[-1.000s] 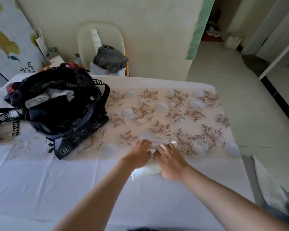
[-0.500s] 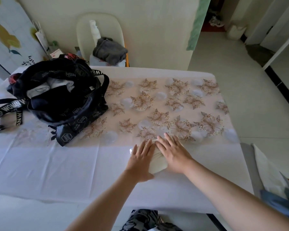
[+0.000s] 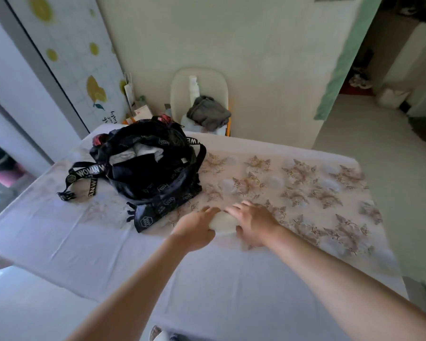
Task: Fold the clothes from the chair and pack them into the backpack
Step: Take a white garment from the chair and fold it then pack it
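1. While both arms reach forward over the table (image 3: 108,254), the left hand (image 3: 196,228) and the right hand (image 3: 255,223) close in on a small folded white garment (image 3: 223,222) from its two sides.
2. The left hand is cupped round the left end of the garment. Its thumb lies on top and its other fingers are hidden behind the cloth, so it grasps the garment.
3. The right hand lies on the right end, palm down, and its fingers (image 3: 239,207) reach over the far edge. They are blurred, so I cannot tell if they curl round the cloth or only press on it.
4. The garment bulges up between the two hands and rests on the table, at the near edge of the flower-pattern cloth (image 3: 305,183).
5. Both forearms are bare and almost straight, and they come together towards the garment.
6. The black backpack (image 3: 155,178) stands just to the left of the hands, near but not touching them. Its mouth is open, and light folded clothes (image 3: 135,153) lie inside.
7. A lettered strap (image 3: 86,172) of the backpack lies on the table on its left side.
8. Behind the table the pale chair (image 3: 199,77) stands at the wall, with a crumpled grey garment (image 3: 208,113) on its seat.
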{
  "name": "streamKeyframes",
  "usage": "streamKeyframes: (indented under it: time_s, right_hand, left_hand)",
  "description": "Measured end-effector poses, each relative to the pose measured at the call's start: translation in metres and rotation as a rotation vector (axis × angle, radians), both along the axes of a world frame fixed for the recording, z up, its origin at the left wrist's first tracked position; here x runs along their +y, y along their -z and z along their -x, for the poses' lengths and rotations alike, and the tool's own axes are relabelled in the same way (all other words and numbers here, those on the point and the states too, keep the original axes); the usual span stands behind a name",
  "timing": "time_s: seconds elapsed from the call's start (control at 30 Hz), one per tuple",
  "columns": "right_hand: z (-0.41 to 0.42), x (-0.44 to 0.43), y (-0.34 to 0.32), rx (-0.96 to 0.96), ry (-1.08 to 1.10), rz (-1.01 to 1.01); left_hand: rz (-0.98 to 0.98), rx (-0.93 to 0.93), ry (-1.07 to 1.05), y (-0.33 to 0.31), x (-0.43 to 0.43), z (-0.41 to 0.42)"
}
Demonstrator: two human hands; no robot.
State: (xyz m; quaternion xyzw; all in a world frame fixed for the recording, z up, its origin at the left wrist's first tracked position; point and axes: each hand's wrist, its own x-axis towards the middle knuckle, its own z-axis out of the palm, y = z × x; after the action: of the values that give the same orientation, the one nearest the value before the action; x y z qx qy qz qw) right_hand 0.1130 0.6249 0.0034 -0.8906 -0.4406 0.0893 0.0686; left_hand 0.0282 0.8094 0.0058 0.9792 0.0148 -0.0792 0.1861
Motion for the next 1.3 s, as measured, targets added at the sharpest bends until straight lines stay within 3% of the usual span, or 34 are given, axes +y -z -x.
streamKeyframes:
  time_s: [0.23,0.43,0.6,0.77,0.87,0.93,1.1,1.23,1.3]
  right_hand:
    - [-0.046,0.153,-0.039,-0.049,-0.108,-0.111]
    - [-0.068,0.279,-0.036,-0.09,-0.17,-0.02]
    - [-0.101,0.332,-0.026,0.124,0.009,0.031]
    - [-0.122,0.352,-0.006,0.283,0.166,0.219]
    - [-0.119,0.362,0.005,0.212,0.14,0.299]
    - [-0.115,0.372,0.007,0.178,0.08,0.261]
    - [-0.13,0.373,-0.004,0.386,0.171,0.132]
    - [-0.156,0.346,-0.005,0.41,0.384,0.079]
    - [-0.167,0.333,0.004,0.504,0.538,0.057]
  left_hand:
    - [0.155,-0.133,-0.191,-0.037,0.15,-0.011]
    - [0.226,-0.146,-0.3,-0.016,0.269,-0.011]
    - [0.347,-0.143,-0.345,-0.009,0.332,-0.052]
    - [0.363,0.037,-0.3,0.012,0.346,-0.094]
    - [0.391,0.068,-0.265,0.025,0.348,-0.102]
    - [0.405,0.022,-0.255,0.03,0.352,-0.105]
    - [0.463,-0.12,-0.248,0.029,0.355,-0.114]
    - [0.518,-0.233,-0.32,0.022,0.333,-0.145]
    - [0.477,-0.153,-0.321,0.027,0.321,-0.16]
